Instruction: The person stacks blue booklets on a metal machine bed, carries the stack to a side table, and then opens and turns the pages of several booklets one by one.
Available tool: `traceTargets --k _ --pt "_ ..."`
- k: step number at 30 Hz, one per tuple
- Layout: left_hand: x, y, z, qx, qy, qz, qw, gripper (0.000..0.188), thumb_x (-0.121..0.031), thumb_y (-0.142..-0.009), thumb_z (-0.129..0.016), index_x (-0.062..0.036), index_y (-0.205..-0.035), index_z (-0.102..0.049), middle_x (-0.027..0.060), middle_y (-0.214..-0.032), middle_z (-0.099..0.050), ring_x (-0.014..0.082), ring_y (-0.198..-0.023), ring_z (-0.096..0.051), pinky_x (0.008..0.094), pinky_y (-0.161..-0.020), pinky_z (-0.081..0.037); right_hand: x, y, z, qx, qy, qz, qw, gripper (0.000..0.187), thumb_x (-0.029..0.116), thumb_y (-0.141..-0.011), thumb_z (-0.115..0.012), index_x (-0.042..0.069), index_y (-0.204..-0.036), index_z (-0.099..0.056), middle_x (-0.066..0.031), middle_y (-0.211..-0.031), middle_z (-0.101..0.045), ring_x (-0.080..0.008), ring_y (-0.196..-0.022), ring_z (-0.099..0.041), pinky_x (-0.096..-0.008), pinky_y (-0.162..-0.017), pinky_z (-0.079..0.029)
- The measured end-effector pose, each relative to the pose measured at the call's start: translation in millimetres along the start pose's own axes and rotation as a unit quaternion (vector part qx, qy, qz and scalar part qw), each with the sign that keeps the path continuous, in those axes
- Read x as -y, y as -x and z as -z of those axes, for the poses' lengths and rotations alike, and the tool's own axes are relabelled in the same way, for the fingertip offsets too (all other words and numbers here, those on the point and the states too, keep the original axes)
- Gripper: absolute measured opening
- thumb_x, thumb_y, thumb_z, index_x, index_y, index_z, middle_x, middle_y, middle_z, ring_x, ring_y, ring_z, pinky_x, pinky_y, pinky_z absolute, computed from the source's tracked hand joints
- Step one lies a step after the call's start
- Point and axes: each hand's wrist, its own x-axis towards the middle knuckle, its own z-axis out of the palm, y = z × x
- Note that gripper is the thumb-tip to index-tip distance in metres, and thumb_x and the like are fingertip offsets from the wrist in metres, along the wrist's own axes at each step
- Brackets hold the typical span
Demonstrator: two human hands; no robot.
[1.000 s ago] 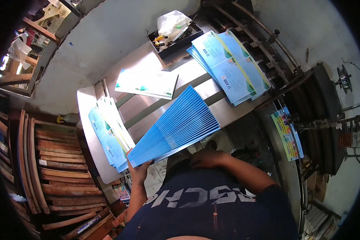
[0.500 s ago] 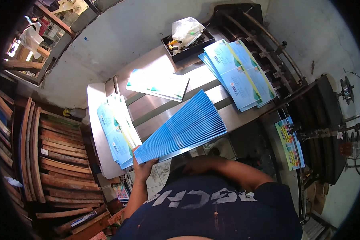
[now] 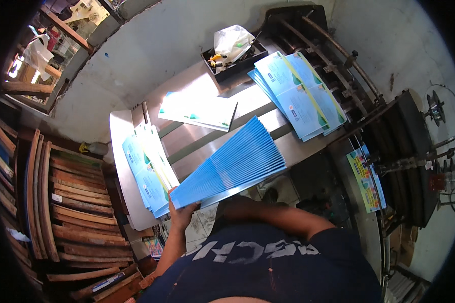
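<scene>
A thick fan of blue printed sheets [image 3: 232, 160] spreads over the front edge of the metal table, its layers apart on the right and pressed together on the left. My left hand [image 3: 183, 213] grips that narrow left end, thumb below and fingers around the edge. Dark shadow covers my right hand [image 3: 231, 208], held low against my body below the sheets; its fingers cannot be made out. Light blue printed sheets [image 3: 145, 174] lie on the table's left end, just beyond my left hand. Behind the fan rests a white-and-blue pile of sheets [image 3: 197, 112].
Larger printed sheets [image 3: 301, 103] lie at the table's right, against a dark machine with rods [image 3: 338, 65]. At the back stands a black tray [image 3: 237, 63] with a plastic bag and tools. Wooden-framed boards [image 3: 83, 202] fill a rack at left. Yellow-and-blue printed sheets [image 3: 365, 179] hang right.
My right forearm has shifted slightly left and lower, toward my body. The fanned sheets stay in my left hand, almost unmoved. The view has tilted a little.
</scene>
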Motion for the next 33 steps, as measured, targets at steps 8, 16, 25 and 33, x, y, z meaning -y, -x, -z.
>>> traceTargets --k 8,16,25,33 --pt "23 2 0 -0.002 0.045 0.006 0.999 0.068 -0.002 -0.071 -0.086 -0.0024 -0.126 -0.047 0.0075 -0.109 -0.058 0.0192 -0.102 -0.059 0.0345 -0.093 -0.048 -37 105 -126 -0.315 -0.120 -0.196 0.921 0.039 0.027 -0.089 -0.058 0.011 -0.126 -0.059 -0.0197 -0.111 -0.068 -0.0378 -0.098 -0.067 -0.0481 -0.079 -0.055" --pt "-8 1 -6 -0.004 -0.022 -0.086 0.996 0.068 -0.003 -0.069 -0.087 -0.0027 -0.124 -0.048 0.0137 -0.121 -0.060 0.0230 -0.109 -0.061 0.0359 -0.096 -0.049 51 195 -194 -0.046 -0.257 -0.434 0.862 0.026 0.017 -0.089 -0.052 0.004 -0.107 -0.064 -0.0219 -0.097 -0.069 -0.0402 -0.094 -0.068 -0.0520 -0.079 -0.053" --pt "-13 3 -8 0.003 0.022 -0.083 0.996 0.078 -0.003 -0.066 -0.089 -0.0048 -0.130 -0.045 0.0144 -0.125 -0.060 0.0252 -0.116 -0.059 0.0371 -0.098 -0.049 -5 203 -59 -0.418 -0.377 -0.433 0.704 0.062 0.014 -0.072 -0.077 0.004 -0.129 -0.054 -0.0229 -0.127 -0.058 -0.0395 -0.118 -0.058 -0.0449 -0.098 -0.047" --pt "-26 -19 7 0.073 0.099 0.095 0.988 0.057 0.000 -0.068 -0.082 -0.0024 -0.118 -0.056 0.0071 -0.112 -0.061 0.0183 -0.104 -0.059 0.0342 -0.093 -0.049 -127 156 76 -0.504 -0.348 -0.079 0.786 0.121 0.026 -0.063 -0.090 0.011 -0.156 -0.014 -0.0226 -0.154 -0.032 -0.0366 -0.139 -0.039 -0.0453 -0.114 -0.033"
